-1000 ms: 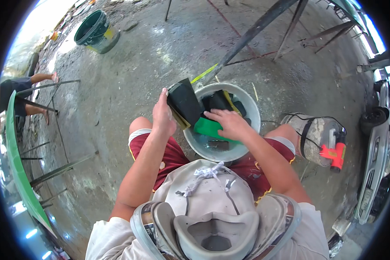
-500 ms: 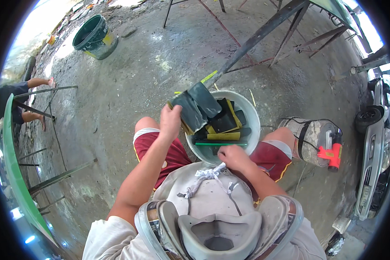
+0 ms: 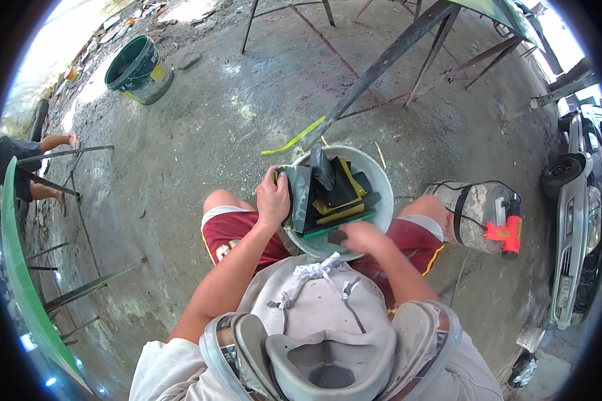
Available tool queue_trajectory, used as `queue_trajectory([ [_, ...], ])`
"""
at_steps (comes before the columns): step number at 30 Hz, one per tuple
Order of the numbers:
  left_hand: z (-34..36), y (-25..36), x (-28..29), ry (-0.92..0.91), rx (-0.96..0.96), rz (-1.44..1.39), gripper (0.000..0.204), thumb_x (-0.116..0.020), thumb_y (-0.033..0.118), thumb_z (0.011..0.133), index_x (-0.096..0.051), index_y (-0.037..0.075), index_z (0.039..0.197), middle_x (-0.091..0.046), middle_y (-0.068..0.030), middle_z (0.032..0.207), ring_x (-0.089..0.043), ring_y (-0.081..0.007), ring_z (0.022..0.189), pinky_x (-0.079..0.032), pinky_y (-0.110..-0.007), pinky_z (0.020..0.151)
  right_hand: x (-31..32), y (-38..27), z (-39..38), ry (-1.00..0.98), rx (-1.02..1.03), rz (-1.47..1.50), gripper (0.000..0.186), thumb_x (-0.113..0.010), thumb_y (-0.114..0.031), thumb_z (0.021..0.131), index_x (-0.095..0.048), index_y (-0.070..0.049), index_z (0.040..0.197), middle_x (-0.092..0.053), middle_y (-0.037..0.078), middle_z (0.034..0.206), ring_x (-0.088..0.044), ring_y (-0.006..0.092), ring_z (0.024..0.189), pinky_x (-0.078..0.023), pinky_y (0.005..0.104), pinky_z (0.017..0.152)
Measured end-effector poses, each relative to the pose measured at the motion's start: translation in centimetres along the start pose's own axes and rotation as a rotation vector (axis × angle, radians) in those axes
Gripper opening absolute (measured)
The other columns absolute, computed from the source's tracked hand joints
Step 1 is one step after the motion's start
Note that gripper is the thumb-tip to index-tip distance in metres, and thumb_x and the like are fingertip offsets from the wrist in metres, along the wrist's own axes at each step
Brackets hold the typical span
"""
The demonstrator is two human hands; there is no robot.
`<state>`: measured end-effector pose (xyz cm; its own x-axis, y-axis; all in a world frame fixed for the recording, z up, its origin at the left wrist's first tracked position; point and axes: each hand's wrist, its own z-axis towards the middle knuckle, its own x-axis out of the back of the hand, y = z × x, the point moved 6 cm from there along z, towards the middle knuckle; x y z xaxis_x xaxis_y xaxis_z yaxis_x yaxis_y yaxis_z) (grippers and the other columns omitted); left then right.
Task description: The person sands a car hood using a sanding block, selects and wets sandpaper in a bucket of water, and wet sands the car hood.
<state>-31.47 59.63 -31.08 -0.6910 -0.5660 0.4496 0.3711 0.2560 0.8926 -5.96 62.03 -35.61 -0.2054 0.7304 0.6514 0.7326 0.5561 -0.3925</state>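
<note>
A pale round bucket [image 3: 378, 174] sits between my knees, filled with dark rectangular pads, some with yellow edges [image 3: 346, 190], and a thin green strip [image 3: 346, 222]. My left hand [image 3: 273, 197] grips a dark grey pad [image 3: 297, 198] at the bucket's left side. My right hand [image 3: 359, 237] is at the front of the bucket, closed on a small dark piece [image 3: 338, 236]; its fingertips are partly hidden. A yellow strip [image 3: 294, 139] lies on the floor just beyond the bucket. A grey respirator mask [image 3: 331, 361] hangs below my face.
A grey cylinder with a red-orange tool [image 3: 512, 227] stands right of my knee. A green pail [image 3: 137, 73] is at back left, steel stands [image 3: 354, 87] ahead. A green panel [image 3: 13, 260] and a person's legs [image 3: 50, 144] are at left, a silver car [image 3: 575, 234] at right.
My left hand's pads have come down to the bucket's left side. My right hand left the middle for the front rim and holds a dark piece. The green piece sits on edge, mostly covered.
</note>
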Motion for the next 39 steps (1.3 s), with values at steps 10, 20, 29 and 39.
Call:
queue_trajectory([
  [10,-1.0,1.7,-0.8,0.007,-0.230,0.114,0.017,-0.059,0.013,0.097,-0.061,0.004,0.111,-0.065,-0.0237,0.078,-0.066,-0.0452,0.075,-0.049,-0.050,0.067,11.8,2.7,-0.6,0.287,-0.019,0.724,0.025,-0.068,-0.017,0.091,-0.066,0.001,0.108,-0.072,0.011,0.092,-0.069,0.0195,0.082,-0.054,0.0345,0.077],
  [20,-0.7,4.3,0.2,0.016,-0.232,0.031,0.016,-0.060,0.011,0.096,-0.064,0.001,0.108,-0.069,-0.0224,0.095,-0.068,-0.0414,0.089,-0.052,-0.045,0.077,8.8,5.7,0.6,0.665,0.030,0.608,0.040,-0.068,-0.021,0.091,-0.064,0.003,0.122,-0.068,0.021,0.117,-0.065,0.0346,0.111,-0.050,0.0413,0.099],
  [29,-0.1,6.3,-6.2,-0.323,-0.470,0.353,0.020,-0.060,0.012,0.096,-0.069,-0.004,0.103,-0.064,-0.0180,0.134,-0.047,-0.0482,0.136,-0.039,-0.047,0.115,4.6,5.0,3.8,0.315,-0.006,0.275,0.046,-0.070,-0.035,0.088,-0.069,-0.004,0.122,-0.059,0.024,0.134,-0.058,0.0442,0.120,-0.047,0.0479,0.105],
  [39,-3.3,5.6,0.5,-0.140,-0.375,0.285,0.020,-0.060,0.010,0.095,-0.071,-0.002,0.107,-0.067,-0.0151,0.115,-0.058,-0.0364,0.112,-0.048,-0.044,0.096,4.9,-4.9,-4.7,0.625,0.207,0.082,0.028,-0.071,-0.026,0.083,-0.074,-0.008,0.104,-0.064,0.012,0.122,-0.055,0.0297,0.124,-0.043,0.0472,0.104],
])
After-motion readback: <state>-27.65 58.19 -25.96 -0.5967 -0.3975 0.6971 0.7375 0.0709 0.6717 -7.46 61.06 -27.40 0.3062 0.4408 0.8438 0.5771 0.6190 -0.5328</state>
